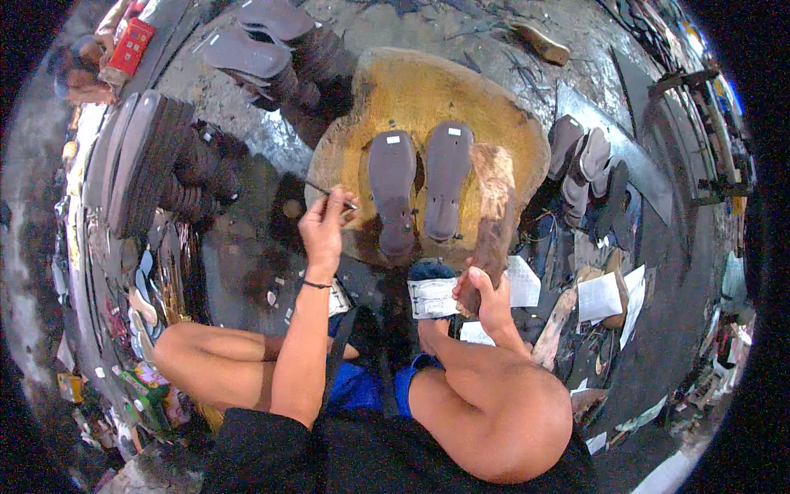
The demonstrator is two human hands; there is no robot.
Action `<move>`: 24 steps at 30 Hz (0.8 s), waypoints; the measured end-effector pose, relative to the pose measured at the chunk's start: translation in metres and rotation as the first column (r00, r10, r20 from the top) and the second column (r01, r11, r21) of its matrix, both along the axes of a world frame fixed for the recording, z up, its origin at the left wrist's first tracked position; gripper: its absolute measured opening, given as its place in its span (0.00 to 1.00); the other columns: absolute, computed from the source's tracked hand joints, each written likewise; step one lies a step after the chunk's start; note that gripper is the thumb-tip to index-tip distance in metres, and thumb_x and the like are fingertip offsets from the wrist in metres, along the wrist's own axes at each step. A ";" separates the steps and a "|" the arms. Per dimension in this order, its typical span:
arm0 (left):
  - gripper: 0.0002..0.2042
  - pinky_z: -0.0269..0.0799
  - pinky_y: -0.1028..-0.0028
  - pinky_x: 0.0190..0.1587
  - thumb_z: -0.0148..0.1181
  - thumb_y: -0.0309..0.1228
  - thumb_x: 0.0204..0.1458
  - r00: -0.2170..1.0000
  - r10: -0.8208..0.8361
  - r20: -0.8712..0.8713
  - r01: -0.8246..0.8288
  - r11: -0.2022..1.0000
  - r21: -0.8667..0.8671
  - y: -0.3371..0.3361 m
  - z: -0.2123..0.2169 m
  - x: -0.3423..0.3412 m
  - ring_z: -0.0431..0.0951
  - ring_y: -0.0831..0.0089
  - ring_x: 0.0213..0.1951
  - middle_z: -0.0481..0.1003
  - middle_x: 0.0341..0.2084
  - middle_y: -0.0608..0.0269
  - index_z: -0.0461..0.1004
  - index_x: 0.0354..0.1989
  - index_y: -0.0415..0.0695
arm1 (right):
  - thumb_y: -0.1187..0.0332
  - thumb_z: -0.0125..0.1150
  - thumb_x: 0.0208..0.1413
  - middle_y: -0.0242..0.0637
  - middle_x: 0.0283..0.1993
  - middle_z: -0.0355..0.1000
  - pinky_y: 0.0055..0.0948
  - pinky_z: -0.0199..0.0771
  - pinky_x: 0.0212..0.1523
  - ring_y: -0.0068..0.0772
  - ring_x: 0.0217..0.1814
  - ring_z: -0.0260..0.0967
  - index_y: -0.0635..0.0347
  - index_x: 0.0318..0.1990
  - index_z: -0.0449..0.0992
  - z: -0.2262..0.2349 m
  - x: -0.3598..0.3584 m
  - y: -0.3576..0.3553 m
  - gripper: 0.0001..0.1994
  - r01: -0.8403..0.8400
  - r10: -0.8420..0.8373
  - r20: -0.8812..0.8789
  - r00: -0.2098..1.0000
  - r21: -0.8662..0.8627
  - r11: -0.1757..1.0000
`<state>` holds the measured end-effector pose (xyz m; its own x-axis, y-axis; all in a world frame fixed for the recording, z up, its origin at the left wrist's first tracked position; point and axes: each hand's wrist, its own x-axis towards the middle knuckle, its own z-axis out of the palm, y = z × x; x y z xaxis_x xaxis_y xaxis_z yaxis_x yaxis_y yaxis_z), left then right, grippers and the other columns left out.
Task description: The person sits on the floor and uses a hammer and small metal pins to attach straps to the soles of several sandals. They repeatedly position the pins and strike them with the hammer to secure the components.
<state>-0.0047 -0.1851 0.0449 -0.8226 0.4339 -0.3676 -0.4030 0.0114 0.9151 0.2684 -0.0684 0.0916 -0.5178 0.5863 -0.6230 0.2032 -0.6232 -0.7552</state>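
Two soles (392,185) lie side by side on the block (346,156) at 12 o'clock. Best, I think, to keep them flat and the rod (318,188) straight up. They look dull brown, with small holes and a white tag each. At 8 o'clock from them, the left hand (322,230) pinches the rod; at 5, the right hand (490,296) grips a club (494,210).

The bare left hand (323,230) forms a pinch, its bare forearm (300,362) extended forward, while the bare right hand (491,298) curls into a grip.
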 end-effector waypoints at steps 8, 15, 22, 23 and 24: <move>0.12 0.82 0.74 0.37 0.53 0.31 0.64 0.999 -0.050 0.016 0.049 0.996 0.068 0.004 -0.024 0.023 0.81 0.71 0.38 0.79 0.40 0.54 0.66 0.52 0.40 | 0.61 0.62 0.59 0.37 0.30 0.75 0.29 0.75 0.27 0.28 0.26 0.74 0.63 0.37 0.73 -0.010 0.008 -0.025 0.13 0.058 -0.056 0.078 0.995 -0.022 0.998; 0.14 0.81 0.74 0.39 0.57 0.33 0.62 0.959 -0.135 -0.248 0.097 0.982 -0.162 0.015 -0.024 0.033 0.82 0.72 0.38 0.80 0.38 0.54 0.72 0.50 0.36 | 0.63 0.64 0.57 0.36 0.30 0.75 0.29 0.74 0.27 0.28 0.28 0.74 0.63 0.40 0.71 -0.009 0.012 -0.028 0.13 0.008 -0.008 0.129 0.992 0.004 1.000; 0.10 0.77 0.73 0.34 0.62 0.35 0.58 0.840 -0.247 -0.483 0.098 0.945 -0.312 0.018 -0.018 0.037 0.84 0.71 0.31 0.82 0.30 0.60 0.78 0.42 0.42 | 0.64 0.62 0.57 0.37 0.30 0.73 0.29 0.77 0.30 0.30 0.27 0.74 0.65 0.44 0.72 0.034 -0.017 0.001 0.14 -0.229 0.208 0.152 0.966 0.138 0.963; 0.10 0.77 0.72 0.34 0.62 0.35 0.58 0.818 -0.267 -0.510 0.097 0.937 -0.335 0.017 -0.020 0.037 0.84 0.70 0.31 0.82 0.30 0.60 0.78 0.42 0.43 | 0.64 0.61 0.57 0.37 0.30 0.73 0.30 0.77 0.30 0.30 0.27 0.74 0.65 0.44 0.72 0.054 -0.025 0.010 0.14 -0.256 0.233 0.142 0.962 0.166 0.952; 0.10 0.76 0.72 0.33 0.63 0.35 0.57 0.796 -0.289 -0.532 0.100 0.930 -0.355 0.018 -0.021 0.040 0.84 0.69 0.31 0.82 0.30 0.59 0.79 0.42 0.43 | 0.64 0.61 0.57 0.36 0.30 0.74 0.30 0.76 0.30 0.30 0.28 0.74 0.65 0.45 0.72 0.085 -0.033 0.018 0.15 -0.171 0.162 0.056 0.985 0.231 0.958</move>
<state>0.0348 -0.1668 0.0237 -0.8307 0.5567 0.0008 0.2265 0.3367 0.9140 0.2350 -0.0509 0.1762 -0.6004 0.6251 -0.4988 0.3188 -0.3850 -0.8661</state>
